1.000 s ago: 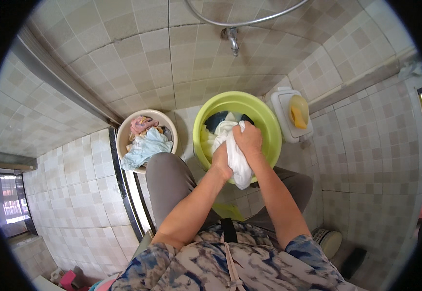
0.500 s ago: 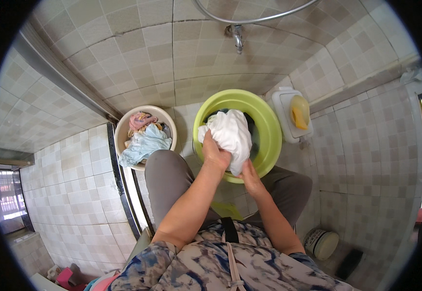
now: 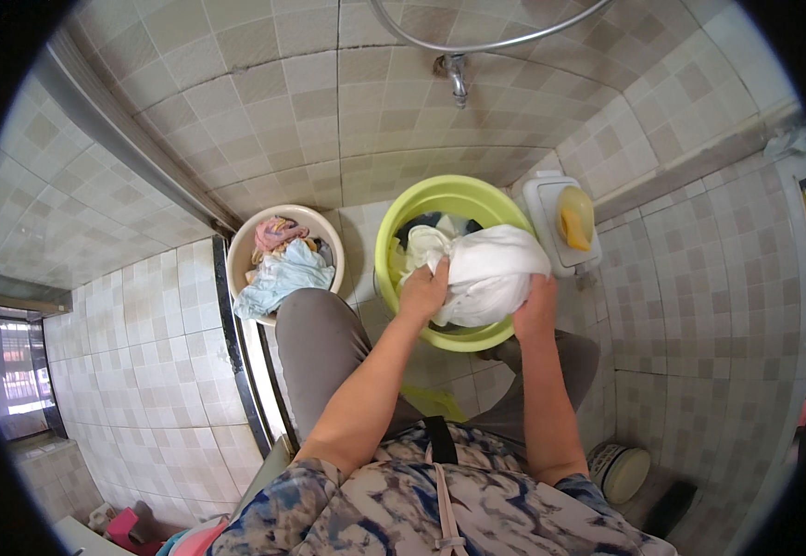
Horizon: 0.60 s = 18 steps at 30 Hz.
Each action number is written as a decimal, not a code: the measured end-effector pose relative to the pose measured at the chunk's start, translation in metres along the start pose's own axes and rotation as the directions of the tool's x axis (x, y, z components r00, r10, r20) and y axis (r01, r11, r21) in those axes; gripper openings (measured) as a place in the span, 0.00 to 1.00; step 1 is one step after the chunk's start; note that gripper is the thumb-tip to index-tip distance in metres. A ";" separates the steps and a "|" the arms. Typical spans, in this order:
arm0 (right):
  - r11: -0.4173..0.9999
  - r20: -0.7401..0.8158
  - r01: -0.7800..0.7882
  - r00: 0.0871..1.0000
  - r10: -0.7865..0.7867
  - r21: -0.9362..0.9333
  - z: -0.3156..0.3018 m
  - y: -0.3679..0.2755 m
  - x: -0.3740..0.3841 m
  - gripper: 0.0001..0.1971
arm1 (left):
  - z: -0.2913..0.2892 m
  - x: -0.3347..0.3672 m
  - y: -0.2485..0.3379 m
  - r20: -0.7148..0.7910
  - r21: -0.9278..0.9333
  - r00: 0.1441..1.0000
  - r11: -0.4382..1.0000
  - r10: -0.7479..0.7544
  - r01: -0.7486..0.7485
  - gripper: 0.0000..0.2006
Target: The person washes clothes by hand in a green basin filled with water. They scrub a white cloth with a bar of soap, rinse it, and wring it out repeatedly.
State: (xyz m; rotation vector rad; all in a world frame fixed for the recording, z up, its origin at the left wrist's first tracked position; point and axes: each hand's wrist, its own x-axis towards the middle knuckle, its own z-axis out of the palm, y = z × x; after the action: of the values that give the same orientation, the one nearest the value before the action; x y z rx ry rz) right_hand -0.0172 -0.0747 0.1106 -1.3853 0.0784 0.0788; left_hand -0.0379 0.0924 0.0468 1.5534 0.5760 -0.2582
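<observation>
A bunched white cloth garment is stretched between my hands over a lime-green basin. My left hand is closed on the cloth's left part, and my right hand grips its right end at the basin's right rim. Dark and pale laundry lies in the basin beneath, mostly hidden by the white cloth. The garment's exact kind cannot be made out.
To the left stands a beige basin heaped with pink and light blue clothes. A white lidded bin with a yellow scoop on top stands right of the green basin. A metal tap juts from the tiled wall.
My right hand has moved right and slightly up, drawing the white cloth out wide across the basin. My left hand has shifted a little to the right. Pale fabric now shows at the left.
</observation>
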 end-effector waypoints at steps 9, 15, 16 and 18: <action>0.958 -0.176 -0.254 0.957 0.230 -0.131 0.020 -0.010 -0.003 0.17 | 0.006 -0.020 0.038 0.306 -0.670 0.901 0.603 -0.307 0.433 0.31; 0.399 0.510 0.456 0.859 0.037 -0.796 0.100 0.005 -0.066 0.18 | 0.013 0.015 -0.033 0.087 -0.569 0.812 0.698 0.577 -0.435 0.12; 0.304 0.449 0.427 0.893 0.003 -0.852 0.102 0.016 -0.050 0.19 | 0.011 0.007 -0.024 0.203 -0.813 0.856 0.569 0.475 -0.123 0.14; 0.234 0.195 0.223 0.971 -0.138 -0.946 0.097 0.015 -0.008 0.20 | 0.010 0.015 -0.027 0.443 -0.889 0.866 0.241 0.232 0.390 0.19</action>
State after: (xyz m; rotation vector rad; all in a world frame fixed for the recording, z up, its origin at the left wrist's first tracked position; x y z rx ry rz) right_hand -0.0262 0.0228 0.1146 -2.6848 -0.2598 -0.0432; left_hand -0.0370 0.0849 0.0150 0.1230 0.2575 -0.2789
